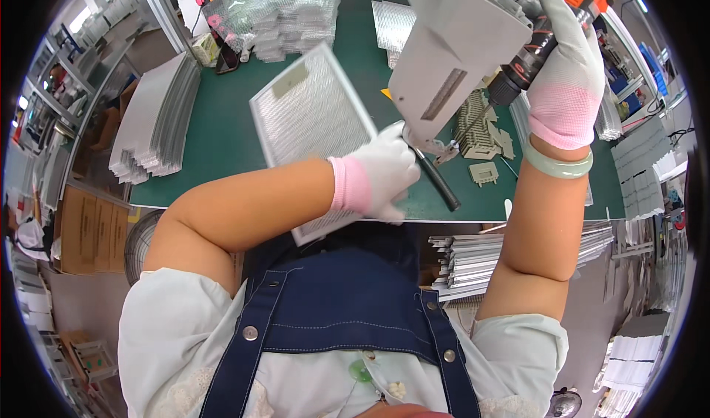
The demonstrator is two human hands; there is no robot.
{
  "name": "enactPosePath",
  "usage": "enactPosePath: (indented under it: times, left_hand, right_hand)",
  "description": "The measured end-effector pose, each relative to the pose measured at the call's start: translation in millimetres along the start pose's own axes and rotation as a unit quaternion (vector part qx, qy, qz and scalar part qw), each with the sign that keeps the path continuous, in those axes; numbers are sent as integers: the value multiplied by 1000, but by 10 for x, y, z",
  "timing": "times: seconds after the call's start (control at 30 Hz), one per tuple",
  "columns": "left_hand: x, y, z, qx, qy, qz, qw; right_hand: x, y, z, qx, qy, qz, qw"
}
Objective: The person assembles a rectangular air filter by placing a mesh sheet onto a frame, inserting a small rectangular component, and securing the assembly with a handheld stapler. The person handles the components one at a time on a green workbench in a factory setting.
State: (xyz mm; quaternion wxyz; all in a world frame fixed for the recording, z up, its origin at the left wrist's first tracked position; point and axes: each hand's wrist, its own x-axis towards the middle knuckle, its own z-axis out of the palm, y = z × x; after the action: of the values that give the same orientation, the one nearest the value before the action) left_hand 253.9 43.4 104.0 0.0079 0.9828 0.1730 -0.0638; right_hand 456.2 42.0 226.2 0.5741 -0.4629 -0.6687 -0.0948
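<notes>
The left hand point(381, 172) presses a mesh filter point(314, 122) flat so it cannot slide. The right hand point(566, 63) grips an orange drill point(551, 30) above it.

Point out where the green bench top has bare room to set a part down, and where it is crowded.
Bare green mat lies between the leaning sheet stack on the left and the mesh filter panel under the left hand. The far edge holds stacked mesh panels; right of the panel, plastic clips and the right hand with the drill crowd it.
</notes>
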Motion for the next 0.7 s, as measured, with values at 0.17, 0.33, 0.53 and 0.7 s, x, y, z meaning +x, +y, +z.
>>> enactPosePath:
  times: [0.17,0.33,0.53,0.7]
  left_hand:
    - [-354,-1269,1033,29,100,-441,892]
    - [-1448,-2323,1417,-101,-145,-504,845]
    - [-1121,-1609,-34,-124,326,-273,897]
    - [-953,-46,-642,-3,326,-35,945]
  right_hand:
    - [24,-198,-115,205,104,210,950]
    - [-81,-126,-181,177,97,156,967]
    - [-49,103,-264,103,120,187,970]
    - [-255,523,-400,-27,166,104,980]
